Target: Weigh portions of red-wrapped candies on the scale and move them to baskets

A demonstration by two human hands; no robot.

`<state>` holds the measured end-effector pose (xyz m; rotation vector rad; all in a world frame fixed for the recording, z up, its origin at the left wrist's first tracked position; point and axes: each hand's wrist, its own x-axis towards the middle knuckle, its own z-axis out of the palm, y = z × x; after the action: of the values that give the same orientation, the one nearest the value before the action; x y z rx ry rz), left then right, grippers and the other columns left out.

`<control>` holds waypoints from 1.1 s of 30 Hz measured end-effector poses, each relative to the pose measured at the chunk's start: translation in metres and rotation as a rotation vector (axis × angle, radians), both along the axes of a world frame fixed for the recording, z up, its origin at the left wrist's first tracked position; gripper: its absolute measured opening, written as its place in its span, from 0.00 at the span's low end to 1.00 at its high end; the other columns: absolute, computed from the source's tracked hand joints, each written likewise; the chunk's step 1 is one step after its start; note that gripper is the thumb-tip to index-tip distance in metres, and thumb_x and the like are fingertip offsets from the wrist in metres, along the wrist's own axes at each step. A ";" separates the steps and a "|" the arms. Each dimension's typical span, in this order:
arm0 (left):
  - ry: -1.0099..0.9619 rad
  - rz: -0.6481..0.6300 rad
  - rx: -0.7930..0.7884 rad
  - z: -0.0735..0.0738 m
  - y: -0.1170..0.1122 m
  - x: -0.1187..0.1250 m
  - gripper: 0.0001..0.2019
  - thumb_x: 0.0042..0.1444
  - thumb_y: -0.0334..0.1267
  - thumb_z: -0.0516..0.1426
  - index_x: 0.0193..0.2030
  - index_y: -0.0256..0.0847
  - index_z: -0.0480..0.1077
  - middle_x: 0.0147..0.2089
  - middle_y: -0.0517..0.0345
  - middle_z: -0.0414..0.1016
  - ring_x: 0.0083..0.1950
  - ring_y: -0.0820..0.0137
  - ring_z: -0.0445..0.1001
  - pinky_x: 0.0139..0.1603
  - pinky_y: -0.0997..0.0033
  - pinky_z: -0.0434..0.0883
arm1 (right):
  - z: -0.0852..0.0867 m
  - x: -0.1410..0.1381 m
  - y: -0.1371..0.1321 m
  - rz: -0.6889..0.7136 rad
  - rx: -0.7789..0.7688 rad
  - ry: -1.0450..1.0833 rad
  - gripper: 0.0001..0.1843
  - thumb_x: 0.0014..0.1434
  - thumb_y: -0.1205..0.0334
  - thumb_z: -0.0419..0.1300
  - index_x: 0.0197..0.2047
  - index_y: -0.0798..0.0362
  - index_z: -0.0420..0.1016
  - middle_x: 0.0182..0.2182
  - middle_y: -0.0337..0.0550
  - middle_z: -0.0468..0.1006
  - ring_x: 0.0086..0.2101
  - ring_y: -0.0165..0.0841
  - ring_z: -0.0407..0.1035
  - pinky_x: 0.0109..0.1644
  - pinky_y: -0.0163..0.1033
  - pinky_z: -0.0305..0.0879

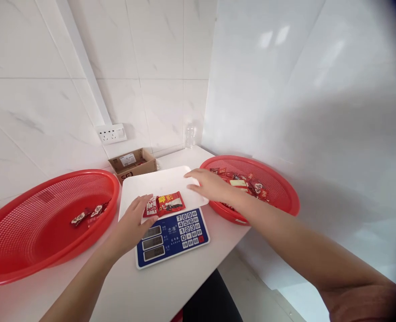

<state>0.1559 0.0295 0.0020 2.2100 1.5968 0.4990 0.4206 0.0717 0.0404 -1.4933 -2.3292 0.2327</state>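
The white counter [144, 290] fills a wall corner. A scale [172, 235] stands in the middle by the front edge. The left red basket [23, 223] and the right red basket [276, 190] sit at its sides. A box [135, 163] and a bottle [190, 135] stand along the back edge

Two red snack packets [164, 204] lie flat, side by side and touching, near the front edge of the white scale platform [157, 181]; the left hand [132, 223] touches the left one.

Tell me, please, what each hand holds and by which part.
Left hand touches a packet at its left end, grip unclear; right hand holds nothing.
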 end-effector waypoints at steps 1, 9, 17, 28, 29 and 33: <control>-0.003 -0.005 -0.005 0.000 -0.001 -0.002 0.30 0.58 0.51 0.48 0.66 0.42 0.52 0.68 0.49 0.54 0.70 0.58 0.50 0.66 0.52 0.57 | 0.001 0.015 0.005 -0.096 -0.013 -0.043 0.19 0.62 0.58 0.53 0.56 0.51 0.67 0.56 0.47 0.69 0.55 0.38 0.63 0.57 0.42 0.58; -0.046 -0.117 0.087 -0.013 0.007 0.015 0.32 0.57 0.58 0.46 0.64 0.43 0.57 0.68 0.48 0.56 0.71 0.55 0.46 0.65 0.47 0.56 | -0.039 0.130 0.014 -0.434 -0.388 -0.333 0.33 0.51 0.65 0.63 0.60 0.51 0.64 0.56 0.50 0.70 0.52 0.43 0.67 0.51 0.40 0.63; -0.027 -0.130 0.131 -0.028 0.008 0.016 0.29 0.58 0.56 0.46 0.64 0.50 0.56 0.68 0.53 0.56 0.71 0.56 0.46 0.66 0.45 0.55 | -0.040 0.137 0.018 -0.456 -0.473 -0.419 0.33 0.52 0.58 0.64 0.60 0.51 0.61 0.55 0.52 0.68 0.53 0.44 0.64 0.53 0.48 0.62; -0.029 -0.117 0.107 -0.025 0.008 0.008 0.31 0.57 0.57 0.46 0.63 0.42 0.59 0.67 0.51 0.59 0.71 0.56 0.47 0.66 0.46 0.55 | -0.023 0.135 -0.004 -0.370 -0.782 -0.478 0.27 0.36 0.50 0.70 0.40 0.53 0.75 0.40 0.47 0.76 0.40 0.45 0.71 0.40 0.43 0.65; -0.029 -0.122 0.120 -0.026 0.008 0.008 0.30 0.57 0.56 0.46 0.63 0.43 0.59 0.67 0.52 0.59 0.71 0.56 0.47 0.66 0.46 0.56 | -0.024 0.137 -0.007 -0.342 -0.808 -0.464 0.29 0.35 0.49 0.70 0.41 0.52 0.75 0.40 0.46 0.76 0.40 0.44 0.71 0.39 0.42 0.65; -0.034 -0.130 0.160 -0.032 0.007 0.008 0.27 0.59 0.54 0.46 0.64 0.49 0.58 0.67 0.53 0.58 0.71 0.56 0.47 0.65 0.46 0.57 | -0.034 0.148 -0.017 -0.302 -0.821 -0.409 0.35 0.38 0.50 0.68 0.51 0.51 0.70 0.42 0.45 0.76 0.37 0.39 0.72 0.35 0.37 0.65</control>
<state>0.1636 0.0369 -0.0301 2.3900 1.4292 0.6418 0.5688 0.0544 0.0063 -2.4428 -2.3735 0.9686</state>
